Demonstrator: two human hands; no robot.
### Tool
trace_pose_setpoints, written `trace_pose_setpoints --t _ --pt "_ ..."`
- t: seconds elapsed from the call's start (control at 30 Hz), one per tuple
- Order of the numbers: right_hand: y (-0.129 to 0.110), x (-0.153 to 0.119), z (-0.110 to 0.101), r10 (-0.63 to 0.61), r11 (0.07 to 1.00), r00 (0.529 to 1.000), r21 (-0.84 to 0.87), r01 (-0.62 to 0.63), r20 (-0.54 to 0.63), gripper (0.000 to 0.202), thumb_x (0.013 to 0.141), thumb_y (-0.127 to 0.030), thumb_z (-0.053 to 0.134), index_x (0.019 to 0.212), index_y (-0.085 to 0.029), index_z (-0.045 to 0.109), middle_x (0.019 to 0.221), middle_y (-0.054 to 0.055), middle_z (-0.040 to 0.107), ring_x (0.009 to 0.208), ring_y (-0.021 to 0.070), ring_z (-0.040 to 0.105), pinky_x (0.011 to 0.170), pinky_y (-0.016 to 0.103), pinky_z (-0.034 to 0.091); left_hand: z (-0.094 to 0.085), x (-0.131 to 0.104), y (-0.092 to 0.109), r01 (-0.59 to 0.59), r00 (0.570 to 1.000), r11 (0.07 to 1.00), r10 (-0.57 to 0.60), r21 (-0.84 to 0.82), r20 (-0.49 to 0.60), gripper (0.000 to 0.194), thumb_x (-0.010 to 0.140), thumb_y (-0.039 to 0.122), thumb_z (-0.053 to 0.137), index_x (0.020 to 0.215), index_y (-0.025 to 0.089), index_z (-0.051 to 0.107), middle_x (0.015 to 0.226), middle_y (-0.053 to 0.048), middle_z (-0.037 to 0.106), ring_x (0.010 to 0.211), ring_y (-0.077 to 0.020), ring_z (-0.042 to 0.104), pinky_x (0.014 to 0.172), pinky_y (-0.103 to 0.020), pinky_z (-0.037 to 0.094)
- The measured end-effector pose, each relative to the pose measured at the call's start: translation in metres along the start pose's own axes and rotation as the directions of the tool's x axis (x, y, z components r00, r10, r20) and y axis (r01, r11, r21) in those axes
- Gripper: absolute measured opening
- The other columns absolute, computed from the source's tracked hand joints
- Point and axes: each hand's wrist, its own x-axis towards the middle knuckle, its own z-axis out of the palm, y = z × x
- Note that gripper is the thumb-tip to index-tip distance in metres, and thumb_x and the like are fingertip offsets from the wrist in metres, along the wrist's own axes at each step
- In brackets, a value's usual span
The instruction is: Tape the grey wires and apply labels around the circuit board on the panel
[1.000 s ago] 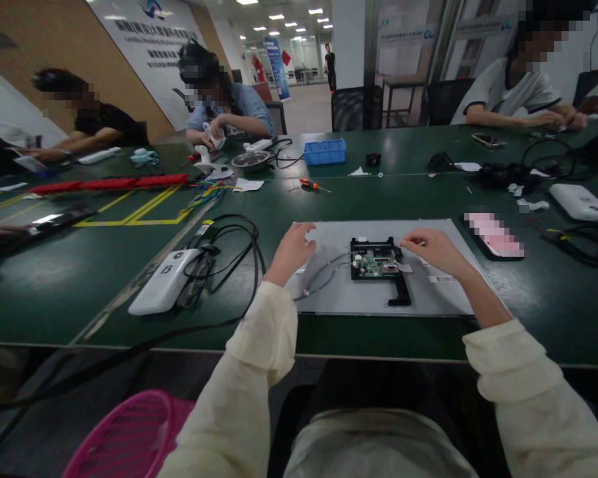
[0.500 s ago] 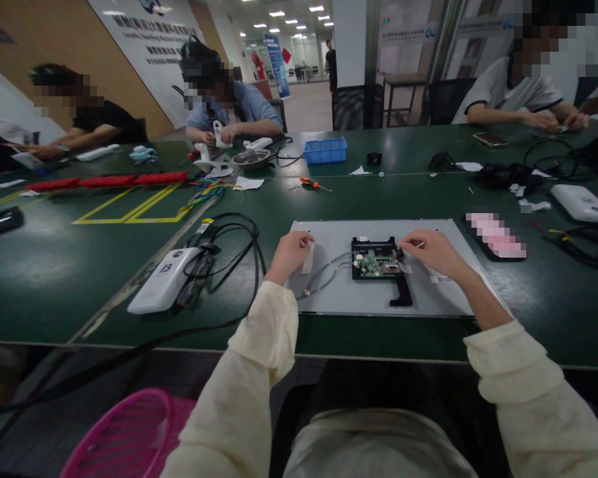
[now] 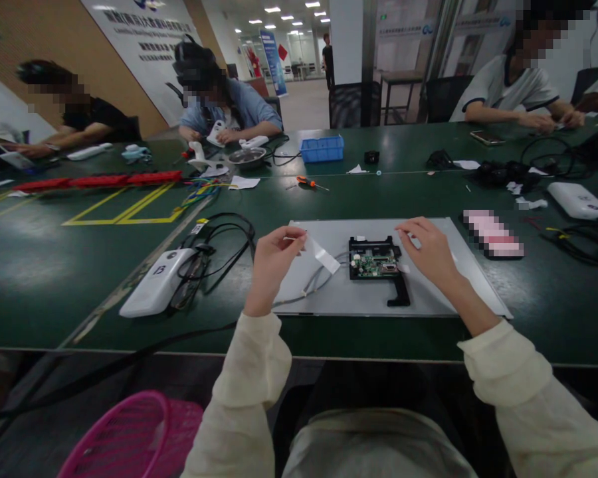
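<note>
My left hand (image 3: 278, 262) pinches the end of a thin white strip (image 3: 325, 255), which looks like tape or paper. The strip hangs down to the right over grey cables (image 3: 319, 285). To the right of it, a green circuit board (image 3: 376, 264) sits in a black frame (image 3: 401, 292) on a flat grey panel (image 3: 438, 302). My right hand (image 3: 428, 255) hovers just right of the board's upper corner, thumb and fingertips apart, with nothing visible between them. A small whitish tab shows at the board's right edge.
Left of the panel lies a white power bank (image 3: 157, 282) with coiled black cables (image 3: 229, 232). A phone (image 3: 493, 234) lies to the right. Farther back are an orange screwdriver (image 3: 306, 182) and a blue bin (image 3: 321, 149). Co-workers sit across the table. Below is a pink basket (image 3: 124, 431).
My left hand has lifted and moved left and nearer, raising the white strip. My right hand has drawn up and right from the board, its fingers spreading. The view has shifted slightly.
</note>
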Motion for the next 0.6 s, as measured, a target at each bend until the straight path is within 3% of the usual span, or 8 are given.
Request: trace_pose_setpoints --t 0.2,0.4,0.6 --pt "-0.024 -0.005 0.012 -0.197 0.978 0.966 0.105 0.181 0.167 0.033 0.093 -0.03 0.042 0.12 -0.023 0.06 0.118 0.01 0.061 0.111 0.0252 0.055 0.097 0.045 0.045 0.012 -0.018 -0.022 0.001 0.999 0.972 -0.011 0.236 0.042 0.017 0.077 0.033 0.059 0.084 0.019 0.067 0.081 -0.002 0.069 0.069 -0.0142 0.063 0.06 -0.023 0.047" --pt "-0.048 -0.007 0.02 -0.375 0.926 0.864 0.185 0.33 0.336 0.041 0.093 -0.029 0.042 0.132 -0.021 0.052 0.134 0.01 0.055 0.124 0.0246 0.049 0.104 0.047 0.04 0.016 -0.022 -0.032 -0.034 0.998 0.936 0.012 0.35 0.065 0.015 0.08 0.029 0.055 0.087 0.02 0.065 0.085 -0.002 0.069 0.069 -0.0141 0.062 0.065 -0.025 0.048" --pt "-0.066 -0.008 0.03 -0.519 0.851 0.715 0.2 0.486 0.468 0.043 0.094 -0.034 0.043 0.13 -0.014 0.054 0.136 0.012 0.053 0.132 0.025 0.041 0.11 0.045 0.034 0.018 -0.025 -0.03 -0.051 0.998 0.908 0.028 0.416 0.061 0.013 0.08 0.025 0.053 0.087 0.019 0.064 0.083 -0.002 0.068 0.07 -0.0142 0.062 0.068 -0.026 0.049"
